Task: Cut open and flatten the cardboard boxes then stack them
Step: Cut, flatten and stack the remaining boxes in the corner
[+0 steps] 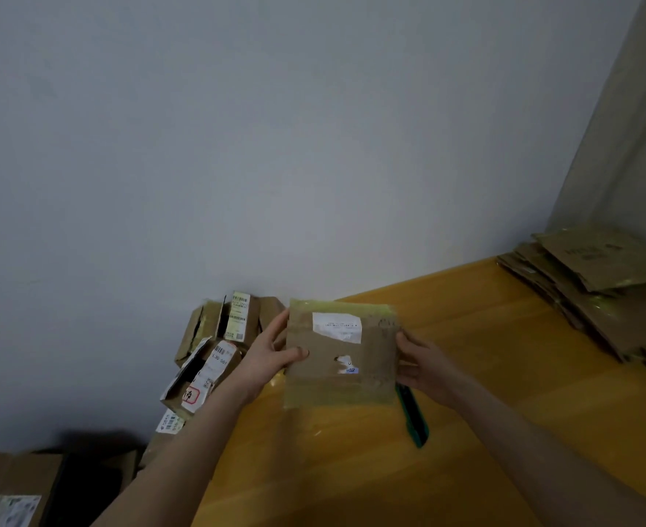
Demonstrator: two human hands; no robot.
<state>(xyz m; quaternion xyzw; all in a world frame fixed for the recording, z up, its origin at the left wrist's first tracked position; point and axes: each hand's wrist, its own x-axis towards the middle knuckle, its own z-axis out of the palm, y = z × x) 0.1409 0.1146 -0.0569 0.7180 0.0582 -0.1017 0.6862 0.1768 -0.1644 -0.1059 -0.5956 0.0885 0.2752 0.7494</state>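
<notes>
Two hands hold one small taped box (342, 355) mid-frame, above the yellow table (465, 412) — left hand (266, 355) pinches its left edge, thumb on the front; right hand (424, 365) curls round the right edge. Green knife (414, 420) lies just below-right, blade state unclear. Risk: tape looks uncut — forcing the box flat could tear it, and a blind reach could meet the blade. Flattened stack (595, 283) upper right.
</notes>
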